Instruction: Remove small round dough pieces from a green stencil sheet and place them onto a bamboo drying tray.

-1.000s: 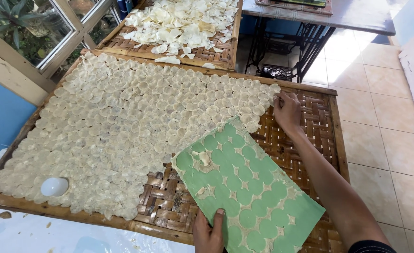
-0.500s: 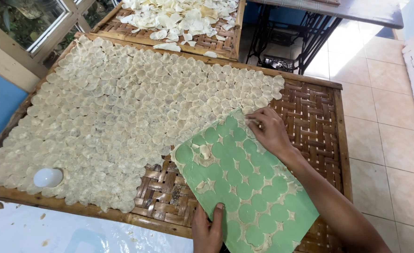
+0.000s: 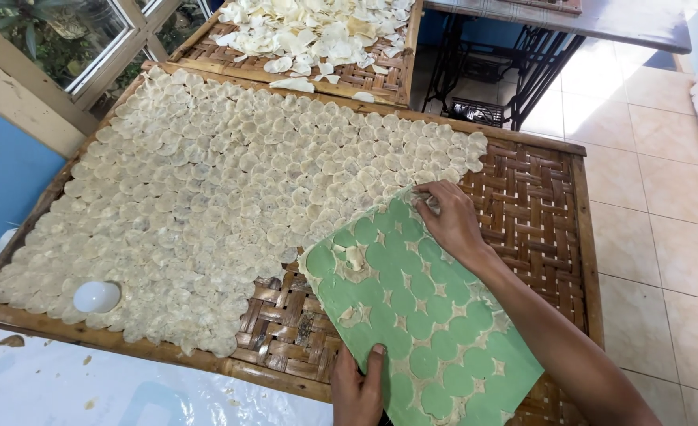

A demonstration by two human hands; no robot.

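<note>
Head view, change: right hand (image 3: 451, 221) has come back from the tray's (image 3: 578, 237) far edge, fingers now pinching a pale disc (image 3: 428, 203) at the green sheet's (image 3: 420, 331) top corner, centre frame.
Left hand (image 3: 357, 386): flat, thumb pressing sheet's lower edge.
Laid discs (image 3: 230, 197): cover upper left.

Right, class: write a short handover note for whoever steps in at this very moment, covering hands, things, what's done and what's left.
Left hand pins the near edge of the green sheet with round cut-out marks. Right hand pinches at its far corner, on a pale disc.
Done: pale round discs cover most of the woven bamboo tray; few discs remain on the sheet.
Left: the tray's right part is bare weave.
</note>
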